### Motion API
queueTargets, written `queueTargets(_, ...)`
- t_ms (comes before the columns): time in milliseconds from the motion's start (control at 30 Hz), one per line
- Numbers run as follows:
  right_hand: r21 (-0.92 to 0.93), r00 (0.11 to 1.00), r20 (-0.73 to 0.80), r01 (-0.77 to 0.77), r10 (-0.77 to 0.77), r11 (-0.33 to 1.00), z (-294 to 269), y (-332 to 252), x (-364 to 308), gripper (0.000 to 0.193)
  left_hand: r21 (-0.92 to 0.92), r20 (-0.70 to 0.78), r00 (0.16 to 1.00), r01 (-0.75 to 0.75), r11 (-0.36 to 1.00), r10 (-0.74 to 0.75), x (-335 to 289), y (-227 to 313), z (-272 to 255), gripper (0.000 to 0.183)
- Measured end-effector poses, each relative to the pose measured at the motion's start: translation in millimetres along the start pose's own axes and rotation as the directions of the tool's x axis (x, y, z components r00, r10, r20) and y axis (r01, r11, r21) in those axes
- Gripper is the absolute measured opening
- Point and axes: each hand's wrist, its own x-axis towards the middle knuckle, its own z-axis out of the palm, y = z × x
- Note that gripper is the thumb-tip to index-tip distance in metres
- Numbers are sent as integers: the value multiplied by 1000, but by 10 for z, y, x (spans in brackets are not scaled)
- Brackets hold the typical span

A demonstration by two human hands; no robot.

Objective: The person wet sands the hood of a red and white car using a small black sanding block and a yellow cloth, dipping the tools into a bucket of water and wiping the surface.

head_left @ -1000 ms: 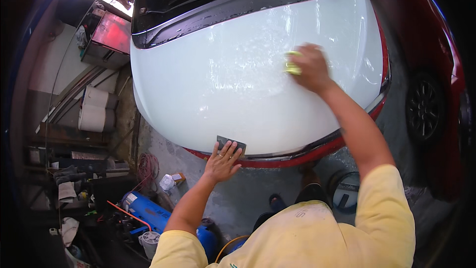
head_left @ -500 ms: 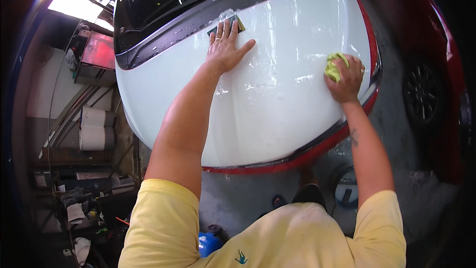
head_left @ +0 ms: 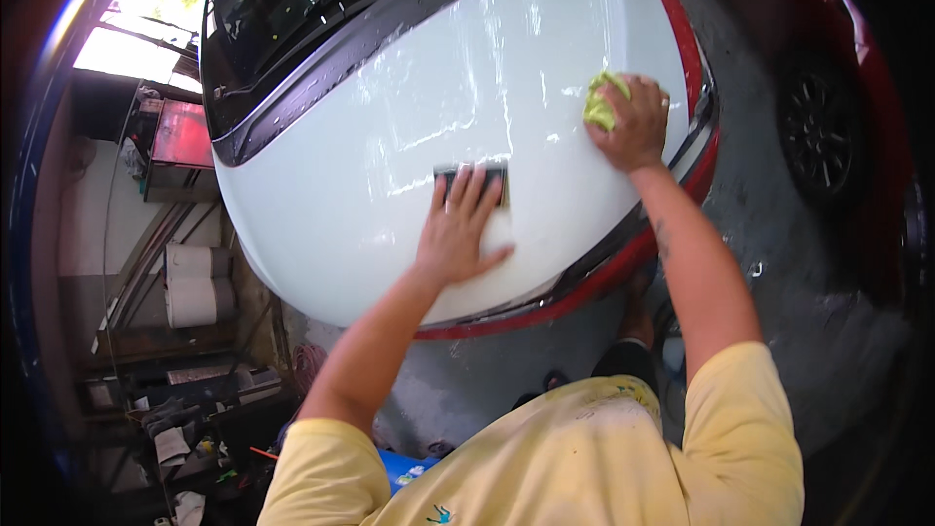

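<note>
The wet white car hood (head_left: pixel 341 224) spreads out in front of me. My left hand (head_left: pixel 458 234) presses a dark sanding pad (head_left: pixel 499 175) against the middle of it, fingers stretched over the pad and thumb apart on the paint. A yellowish edge shows on the pad's right side; the rest is under my fingers. Farther right, my right hand (head_left: pixel 635 125) is closed round a bunched yellow-green cloth (head_left: pixel 600 102), which rests on the hood near its right edge. Streaks of water shine across the paint.
The dark windshield (head_left: pixel 282 19) lies beyond the hood. Red trim (head_left: pixel 526 319) borders its near and right edges. A dark red car with a black wheel (head_left: pixel 818 136) stands at the right. Cluttered shelves and a red-topped cabinet (head_left: pixel 182 134) are at the left.
My left hand has slid the sanding pad from near the windshield toward me, to the hood's middle. My head view has shifted; the right hand still grips the cloth.
</note>
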Motion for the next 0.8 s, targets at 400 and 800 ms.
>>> queueTargets(400, 135, 998, -57, 32, -24, 990, 77, 353, 152, 47, 27, -212, 973, 99, 995, -91, 1476, 82, -235, 101)
queueTargets(800, -29, 957, -70, -284, 282, 958, 173, 651, 403, 55, -39, -6, 999, -50, 998, 49, 95, 341, 33, 103)
